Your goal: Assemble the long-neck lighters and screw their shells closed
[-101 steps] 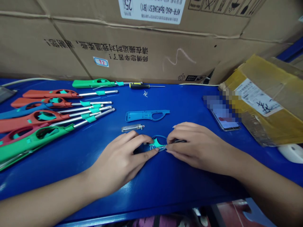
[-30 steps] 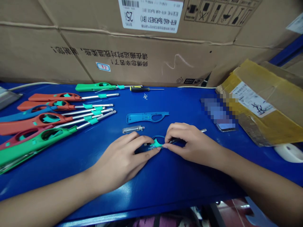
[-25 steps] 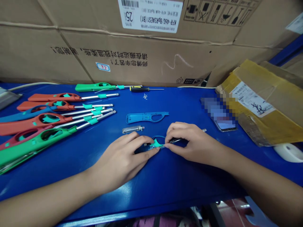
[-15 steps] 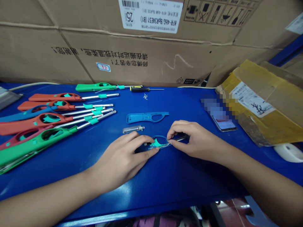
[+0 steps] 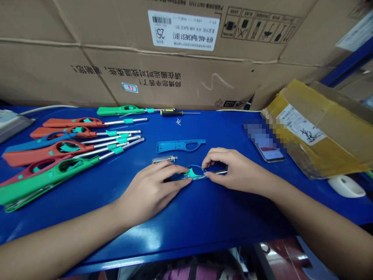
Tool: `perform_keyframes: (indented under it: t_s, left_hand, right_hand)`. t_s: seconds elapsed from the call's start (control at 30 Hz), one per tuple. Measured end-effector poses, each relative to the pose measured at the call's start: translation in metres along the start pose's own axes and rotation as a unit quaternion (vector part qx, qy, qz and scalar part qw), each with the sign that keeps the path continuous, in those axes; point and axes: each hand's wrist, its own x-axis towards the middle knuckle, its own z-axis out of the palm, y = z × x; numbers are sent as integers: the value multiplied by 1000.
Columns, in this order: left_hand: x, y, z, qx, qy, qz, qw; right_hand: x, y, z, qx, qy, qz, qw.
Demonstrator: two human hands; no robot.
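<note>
An opened blue stick lighter lies on the blue table between my hands, with a green trigger in it and a metal tube extending to the right. My left hand is closed on its handle end, thumb and fingertips at the trigger; the palm hides the rest of the handle. Thumb and forefinger of my right hand pinch the lighter where the tube begins. A loose blue shell half lies behind, hollow side up. Close to my left knuckles is a clear fuel tank.
Several coloured stick lighters lie at left. A screwdriver and small screws are at the back, before a large carton. At right are a phone, a yellow-taped box and a white mouse.
The view has tilted up slightly and shifted. Both hands stay on the lighter; the white wire seen at my right fingertips before now barely shows, lying closer to the shell.
</note>
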Motion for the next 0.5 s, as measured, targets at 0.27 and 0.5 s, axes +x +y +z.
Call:
perform_keyframes:
  t_s: [0.27,0.5]
  left_hand:
    - [17,-5,-39,-27,-20,-93,995]
    - [11,-33,-63,27,-105,-177,978]
  right_hand:
    - [5,-31,-11,-189,48,-44,980]
    - [6,-45,-4,-208,23,-80,975]
